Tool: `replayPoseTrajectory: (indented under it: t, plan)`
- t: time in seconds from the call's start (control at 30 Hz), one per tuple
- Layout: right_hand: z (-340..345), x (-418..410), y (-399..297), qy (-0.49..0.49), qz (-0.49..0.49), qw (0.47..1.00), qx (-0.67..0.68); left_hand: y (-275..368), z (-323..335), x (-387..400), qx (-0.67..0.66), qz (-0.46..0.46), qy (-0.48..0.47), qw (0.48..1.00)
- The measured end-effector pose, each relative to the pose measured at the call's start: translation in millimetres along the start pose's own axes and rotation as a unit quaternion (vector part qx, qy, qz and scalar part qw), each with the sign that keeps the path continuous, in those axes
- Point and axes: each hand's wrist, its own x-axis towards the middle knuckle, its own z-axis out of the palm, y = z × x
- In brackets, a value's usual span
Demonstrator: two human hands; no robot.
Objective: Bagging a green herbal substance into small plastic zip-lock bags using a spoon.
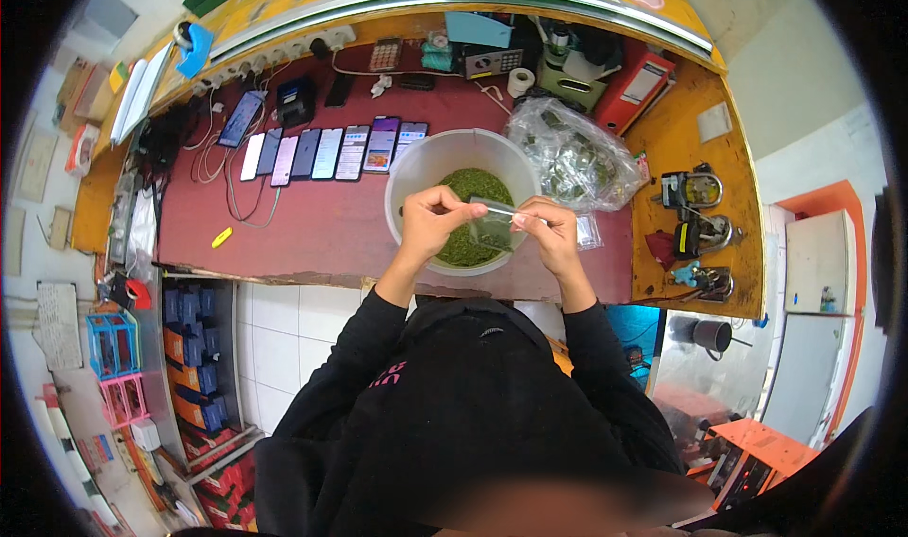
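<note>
A small clear plastic bag [491, 233] hangs between my two hands, with some green shredded leaf visible in its lower part. My left hand [434, 218] pinches one top corner between thumb and finger. The other top corner is pinched by my right hand [547, 225]. Both hands are above a white translucent plastic bucket [411, 161], which stands at the table's front edge. Finely chopped green leaf [461, 182] covers the bucket's bottom. Right of the bucket lies a large clear plastic bag [574, 154] full of small packets. Flat clear bags [589, 232] lie by my right wrist.
Several smartphones [328, 154] lie in a row left of the bucket, with charging cables [230, 182] beside them. A yellow highlighter [222, 237] is near the front edge. Behind are a calculator [385, 53], a small safe [494, 63], a paper roll [521, 82] and a red binder [635, 90].
</note>
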Motion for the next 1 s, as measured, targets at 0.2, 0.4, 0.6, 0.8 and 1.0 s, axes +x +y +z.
replayPoseTrajectory:
  t: [0.2,0.4,0.6,0.8,1.0]
  plan:
    - [-82,22,67,0.288,0.05,0.953,-0.082,2,-14,-1,0.02,-0.009,0.062,0.998]
    - [-88,-57,192,0.136,0.271,0.858,-0.414,8,-5,-13,0.047,0.0,0.094,0.994]
    - [-75,-99,227,0.191,0.213,0.849,-0.445,7,1,-25,0.059,-0.022,0.103,0.993]
    - [-79,-110,223,0.208,0.188,0.834,-0.475,6,5,-26,0.051,-0.038,0.096,0.993]
    - [-78,-107,229,0.245,0.172,0.823,-0.482,3,11,-24,0.046,-0.036,0.06,0.997]
